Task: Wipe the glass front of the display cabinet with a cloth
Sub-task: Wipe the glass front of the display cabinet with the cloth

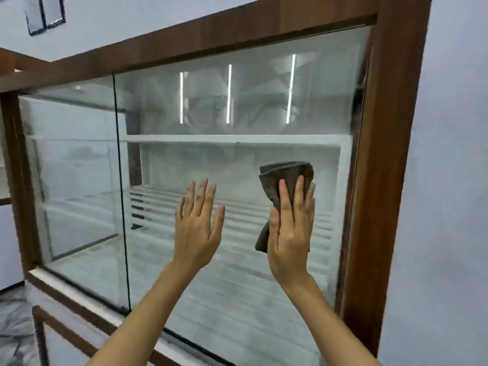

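Two bare hands are raised against the glass front (pixel 237 122) of the display cabinet (pixel 383 154). The right hand (pixel 290 231) lies flat, fingers straight, pressing a crumpled grey-brown cloth (pixel 287 178) to the pane in its lower right part, near the brown wooden frame on that side. The left hand (pixel 196 228) is just beside it, fingers spread and holding nothing. Most of the pane above and to the left is uncovered, up to a dark vertical seam (pixel 120 180). Inside, a white shelf (pixel 237 139) and a slatted white rack (pixel 232 207) carry no goods.
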Available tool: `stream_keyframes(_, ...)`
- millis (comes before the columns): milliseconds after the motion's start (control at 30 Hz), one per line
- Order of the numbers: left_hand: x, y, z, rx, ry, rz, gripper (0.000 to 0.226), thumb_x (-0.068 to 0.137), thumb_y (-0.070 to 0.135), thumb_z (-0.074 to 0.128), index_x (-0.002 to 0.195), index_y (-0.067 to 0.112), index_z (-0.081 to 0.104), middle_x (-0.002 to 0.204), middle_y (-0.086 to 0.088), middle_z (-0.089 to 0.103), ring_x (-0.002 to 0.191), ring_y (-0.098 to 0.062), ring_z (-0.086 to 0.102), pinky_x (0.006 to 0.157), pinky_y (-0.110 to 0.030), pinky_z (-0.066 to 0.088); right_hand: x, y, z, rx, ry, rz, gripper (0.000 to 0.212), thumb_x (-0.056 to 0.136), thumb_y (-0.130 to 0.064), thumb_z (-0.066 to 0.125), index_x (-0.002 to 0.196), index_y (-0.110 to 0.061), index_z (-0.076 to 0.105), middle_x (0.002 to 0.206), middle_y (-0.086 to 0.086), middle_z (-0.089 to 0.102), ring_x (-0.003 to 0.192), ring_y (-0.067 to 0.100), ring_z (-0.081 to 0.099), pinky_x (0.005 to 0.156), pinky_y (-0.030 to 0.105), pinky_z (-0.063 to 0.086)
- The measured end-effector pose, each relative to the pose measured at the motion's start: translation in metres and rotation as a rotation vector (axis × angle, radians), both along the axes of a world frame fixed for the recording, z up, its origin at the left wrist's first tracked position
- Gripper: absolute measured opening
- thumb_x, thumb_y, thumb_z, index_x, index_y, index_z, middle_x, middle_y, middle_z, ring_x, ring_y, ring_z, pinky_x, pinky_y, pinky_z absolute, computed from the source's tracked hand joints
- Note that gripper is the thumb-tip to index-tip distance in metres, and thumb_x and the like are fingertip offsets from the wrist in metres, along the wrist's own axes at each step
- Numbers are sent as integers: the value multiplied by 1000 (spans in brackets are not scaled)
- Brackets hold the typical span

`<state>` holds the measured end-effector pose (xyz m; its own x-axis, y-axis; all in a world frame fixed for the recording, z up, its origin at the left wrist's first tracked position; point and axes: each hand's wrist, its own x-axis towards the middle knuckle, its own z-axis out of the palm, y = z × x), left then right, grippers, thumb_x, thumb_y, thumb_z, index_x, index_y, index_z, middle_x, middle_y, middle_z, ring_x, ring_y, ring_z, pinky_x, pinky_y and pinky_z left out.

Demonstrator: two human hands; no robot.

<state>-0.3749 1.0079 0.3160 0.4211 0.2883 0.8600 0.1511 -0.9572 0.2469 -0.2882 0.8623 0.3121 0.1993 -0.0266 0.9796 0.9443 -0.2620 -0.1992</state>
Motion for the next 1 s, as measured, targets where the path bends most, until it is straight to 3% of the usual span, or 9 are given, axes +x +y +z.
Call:
stream_keyframes(233, 35, 53, 71, 205, -178, -254, 56, 100, 40, 24, 150, 14, 23, 159, -5, 19, 149, -23, 7, 120, -38, 5, 3, 32, 54, 181, -4, -471, 44, 106, -28, 29, 144, -8, 39, 155, 13, 24, 149, 28, 5, 122, 44, 6)
stream_keyframes(400, 43, 42, 110, 234, -258, -345, 55, 100, 36, 26, 149, 12, 28, 158, -8, 22, 148, -25, 10, 119, -44, 11, 4, 34, 89, 246, 7, -481, 49, 107, -35, 21, 142, -9, 43, 155, 6, 28, 149, 23, 9, 123, 39, 6)
stream_keyframes(500, 48, 35, 123, 256, -262, -354, 56, 99, 35, 28, 150, 12, 26, 158, -7, 21, 148, -24, 10, 119, -45, 11, 6, 29, 92, 192, -27, -562, 44, 107, -32, 26, 141, -13, 47, 153, 5, 33, 148, 24, 14, 121, 45, 5)
stream_keyframes(600, 55, 31, 128, 225, -262, -341, 57, 99, 36, 28, 151, 13, 22, 159, -5, 17, 149, -22, 6, 119, -46, 12, 11, 17, 91, 93, -110, -845, 39, 104, -26, 36, 140, -18, 49, 151, 6, 39, 148, 30, 15, 118, 52, 1)
stream_keyframes(667, 59, 30, 128, 209, -266, -323, 58, 98, 37, 27, 151, 13, 21, 160, -5, 16, 149, -22, 6, 119, -45, 10, 14, 14, 92, 16, -196, -937, 39, 105, -23, 33, 141, -13, 45, 152, 10, 35, 148, 31, 11, 119, 51, 0)
stream_keyframes(800, 68, 31, 126, 260, -282, -232, 60, 98, 38, 27, 151, 10, 22, 160, -8, 15, 148, -25, 9, 119, -46, 11, 19, 23, 108, -76, -239, -892, 44, 107, -22, 26, 143, 2, 36, 154, 18, 28, 147, 29, 20, 120, 45, 20)
stream_keyframes(1000, 70, 29, 126, 287, -314, -189, 60, 98, 39, 26, 150, 8, 23, 159, -10, 16, 147, -27, 13, 118, -46, 12, 11, 45, 156, -104, -151, -866, 60, 105, -44, 22, 151, -6, 25, 159, 10, 20, 149, 24, 11, 122, 41, 13)
